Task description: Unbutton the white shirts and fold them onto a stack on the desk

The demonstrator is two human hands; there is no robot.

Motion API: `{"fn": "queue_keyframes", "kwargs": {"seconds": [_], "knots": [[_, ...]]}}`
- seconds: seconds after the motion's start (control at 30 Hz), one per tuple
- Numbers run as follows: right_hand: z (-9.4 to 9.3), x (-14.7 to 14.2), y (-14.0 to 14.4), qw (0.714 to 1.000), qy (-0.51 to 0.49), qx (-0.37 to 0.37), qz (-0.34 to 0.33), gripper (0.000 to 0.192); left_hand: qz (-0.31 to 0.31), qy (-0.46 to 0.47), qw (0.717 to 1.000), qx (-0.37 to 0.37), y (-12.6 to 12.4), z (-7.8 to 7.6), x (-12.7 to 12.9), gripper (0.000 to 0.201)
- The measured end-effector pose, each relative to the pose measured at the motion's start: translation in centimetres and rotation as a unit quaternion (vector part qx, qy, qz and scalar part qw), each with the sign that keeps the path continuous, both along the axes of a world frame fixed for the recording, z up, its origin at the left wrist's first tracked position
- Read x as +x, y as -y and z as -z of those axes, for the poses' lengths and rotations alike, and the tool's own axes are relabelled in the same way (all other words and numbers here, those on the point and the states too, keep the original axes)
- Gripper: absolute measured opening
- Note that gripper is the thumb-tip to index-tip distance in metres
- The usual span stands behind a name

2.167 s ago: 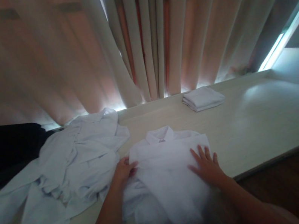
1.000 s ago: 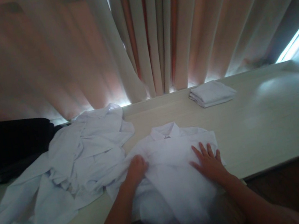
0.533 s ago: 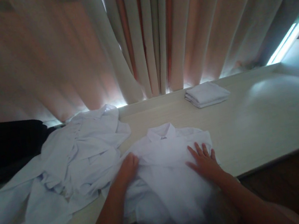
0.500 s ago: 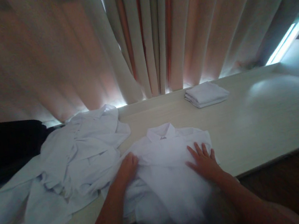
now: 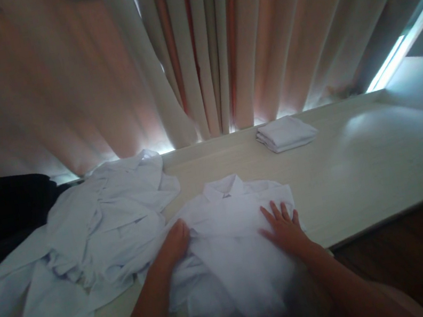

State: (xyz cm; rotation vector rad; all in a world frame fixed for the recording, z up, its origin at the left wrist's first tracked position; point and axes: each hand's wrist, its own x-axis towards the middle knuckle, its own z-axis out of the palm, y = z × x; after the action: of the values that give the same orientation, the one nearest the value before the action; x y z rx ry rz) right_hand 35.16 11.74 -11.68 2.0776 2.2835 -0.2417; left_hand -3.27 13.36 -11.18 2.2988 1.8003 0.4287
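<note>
A white collared shirt point(image 5: 232, 220) lies on the pale table point(image 5: 344, 174), collar toward the curtain, its lower part hanging over the front edge. My left hand point(image 5: 178, 239) is closed on the shirt's left side near the shoulder, pinching the cloth. Flat on the right side of the same shirt rests my right hand point(image 5: 283, 227), its fingers spread. Part of the fabric beneath the left forearm is bunched, and the hanging end is dim.
Loose white garments point(image 5: 105, 225) are heaped on the left, beside a black bag-like object point(image 5: 2, 215). A folded white cloth stack point(image 5: 286, 133) sits at the back. Long curtains point(image 5: 101, 79) hang behind. The table's front edge drops to a dark floor point(image 5: 406, 255).
The whole view has shifted slightly, so everything appears a little farther left. Both hands keep their places on the shirt.
</note>
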Motion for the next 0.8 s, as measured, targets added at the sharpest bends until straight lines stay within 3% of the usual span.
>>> {"fn": "queue_keyframes", "kwargs": {"seconds": [0.3, 0.8], "knots": [[-0.1, 0.5, -0.6, 1.0, -0.002, 0.006, -0.013, 0.077, -0.011, -0.024, 0.998, -0.063, 0.5, -0.5, 0.3, 0.018], [0.1, 3.0, -2.6, 0.999, 0.002, 0.018, -0.042, 0.077, -0.029, -0.024, 0.997, -0.061, 0.6, -1.4, 2.2, 0.021]]}}
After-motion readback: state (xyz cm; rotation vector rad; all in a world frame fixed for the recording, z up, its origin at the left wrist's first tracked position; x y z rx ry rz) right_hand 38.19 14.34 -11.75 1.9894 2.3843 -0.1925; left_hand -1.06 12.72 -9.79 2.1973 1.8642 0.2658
